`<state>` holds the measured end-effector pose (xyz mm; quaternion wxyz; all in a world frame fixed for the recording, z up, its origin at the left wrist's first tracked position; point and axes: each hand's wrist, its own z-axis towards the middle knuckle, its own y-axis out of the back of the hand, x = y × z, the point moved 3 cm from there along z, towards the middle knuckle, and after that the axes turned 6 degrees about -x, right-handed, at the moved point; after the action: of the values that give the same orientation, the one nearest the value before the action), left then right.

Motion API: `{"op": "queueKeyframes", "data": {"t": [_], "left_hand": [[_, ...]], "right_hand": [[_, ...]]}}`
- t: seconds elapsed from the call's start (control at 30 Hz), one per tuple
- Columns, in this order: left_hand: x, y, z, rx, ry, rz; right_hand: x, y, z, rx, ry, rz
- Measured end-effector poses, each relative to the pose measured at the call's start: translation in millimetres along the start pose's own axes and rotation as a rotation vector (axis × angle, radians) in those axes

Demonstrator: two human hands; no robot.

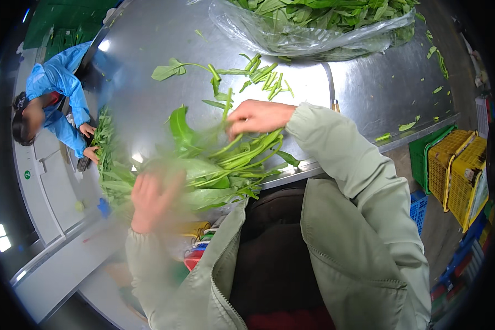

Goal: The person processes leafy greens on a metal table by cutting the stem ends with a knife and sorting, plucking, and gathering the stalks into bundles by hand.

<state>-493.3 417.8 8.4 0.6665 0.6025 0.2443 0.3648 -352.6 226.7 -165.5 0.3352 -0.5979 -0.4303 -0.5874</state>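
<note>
A loose heap of water spinach [220, 173], long green stems with broad leaves, lies along the near edge of the metal table. My right hand [258, 117] is closed above it, with a green stem standing up at its fingertips. At the left end of the heap is my left hand [151, 201], smeared by motion and hazy, so its finger position is unclear. Short cut stems [269, 80] and a leafy sprig [172, 70] are scattered on the metal beyond my hands.
An open clear plastic bag [324, 44] full of greens stands at the far side. On the left, a person in blue sleeves [66, 71] handles more greens [107, 148]. A small knife-like tool [335, 105] lies right of centre. Yellow crates [456, 170] stand right, beyond the table edge.
</note>
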Motion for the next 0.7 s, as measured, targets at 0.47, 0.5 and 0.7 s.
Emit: {"op": "queueKeyframes", "data": {"t": [0.47,0.5,0.7], "left_hand": [[1.4,11.1,2.2,-0.174,0.105,-0.179],[1.9,9.8,-0.1,-0.175,0.105,-0.175],[13.2,-6.7,-26.2,-0.142,0.377,-0.222]], "right_hand": [[-63.7,-38.5,3.9,-0.212,-0.095,1.293],[-54.5,-52.4,2.6,-0.044,-0.069,1.461],[-6.1,-43.7,-44.2,-0.251,-0.384,1.544]]}}
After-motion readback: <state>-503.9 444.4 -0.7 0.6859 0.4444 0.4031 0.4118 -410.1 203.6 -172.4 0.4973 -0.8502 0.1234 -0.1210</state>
